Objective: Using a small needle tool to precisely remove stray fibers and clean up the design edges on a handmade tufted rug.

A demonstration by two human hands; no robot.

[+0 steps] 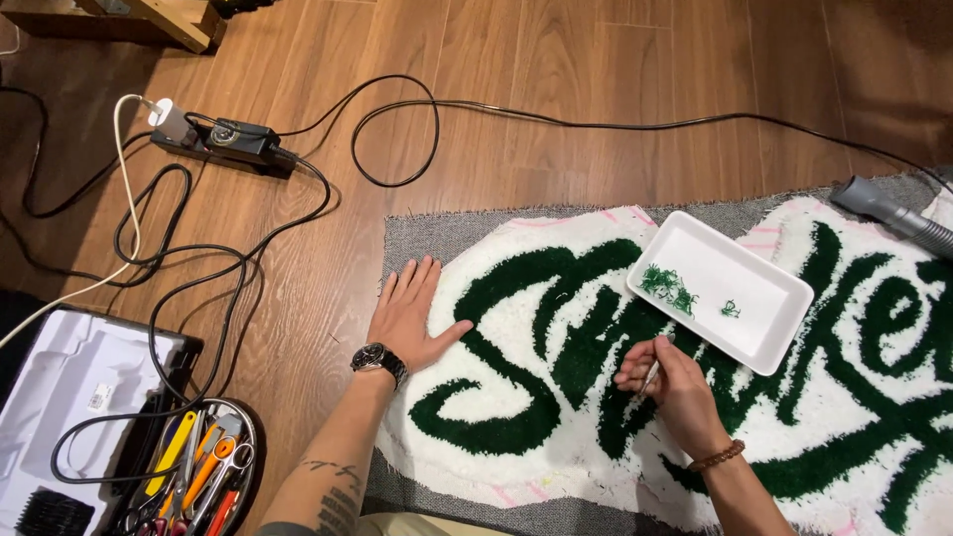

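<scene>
Rug (556, 328): soft, floppy; you're pressing it with your flat, open left hand (409, 318), right hand (667, 382) pinching thin tweezers (650, 377).

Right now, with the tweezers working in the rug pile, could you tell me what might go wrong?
1. The white tray of green yarn bits sits on the soft tufted rug beside the right hand; a nudge might spill it.
2. The slim metal tool could snag neighbouring tufts.
3. The left hand presses only one corner, so the rug may shift.
</scene>
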